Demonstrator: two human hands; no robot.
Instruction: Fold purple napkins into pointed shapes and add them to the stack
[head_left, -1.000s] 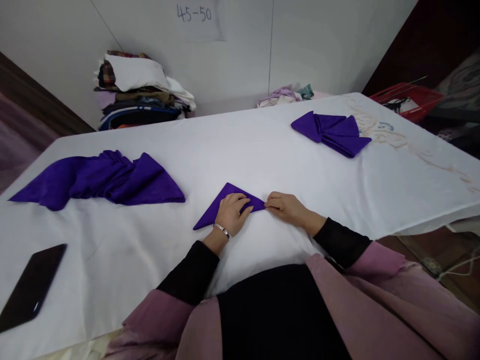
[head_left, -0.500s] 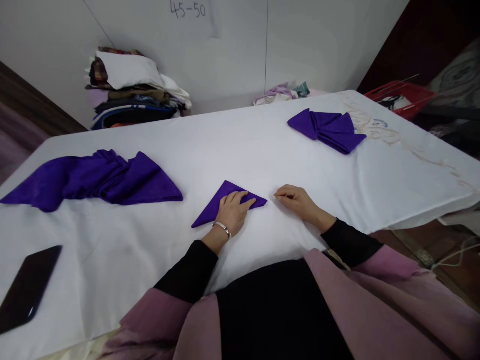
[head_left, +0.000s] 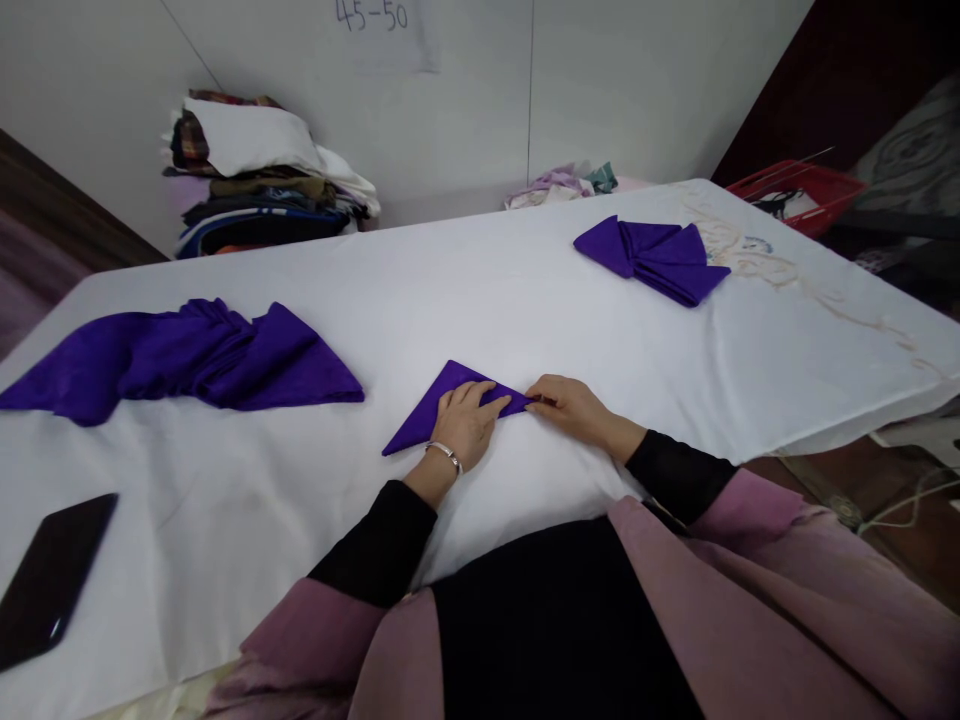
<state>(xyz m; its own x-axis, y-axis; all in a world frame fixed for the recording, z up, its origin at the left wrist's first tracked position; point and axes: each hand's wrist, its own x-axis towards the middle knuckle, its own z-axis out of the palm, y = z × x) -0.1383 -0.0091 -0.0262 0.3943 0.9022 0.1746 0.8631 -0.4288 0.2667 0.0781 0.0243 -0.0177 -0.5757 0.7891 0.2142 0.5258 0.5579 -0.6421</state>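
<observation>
A purple cloth napkin (head_left: 435,402), folded into a triangle, lies flat on the white tablecloth (head_left: 495,300) in front of me. My left hand (head_left: 466,425) rests on it with fingers spread, pressing its middle; a silver bracelet circles that wrist. At the napkin's right corner my right hand (head_left: 571,405) is closed, thumb and fingertips pinching the tip. Farther off to the right sits another purple napkin (head_left: 667,258) folded in a fan-like shape. A bunched length of purple cloth (head_left: 180,355) stretches across the left side.
A dark, flat phone-like slab (head_left: 56,580) lies near the left front. Behind the table stand a stack of folded clothes (head_left: 259,190) and a smaller cloth pile (head_left: 555,187) against the wall. A red basket (head_left: 832,195) is at the far right.
My right hand has moved left onto the napkin's right corner and now pinches it; before, it was apart from the cloth. My left hand has stayed in place.
</observation>
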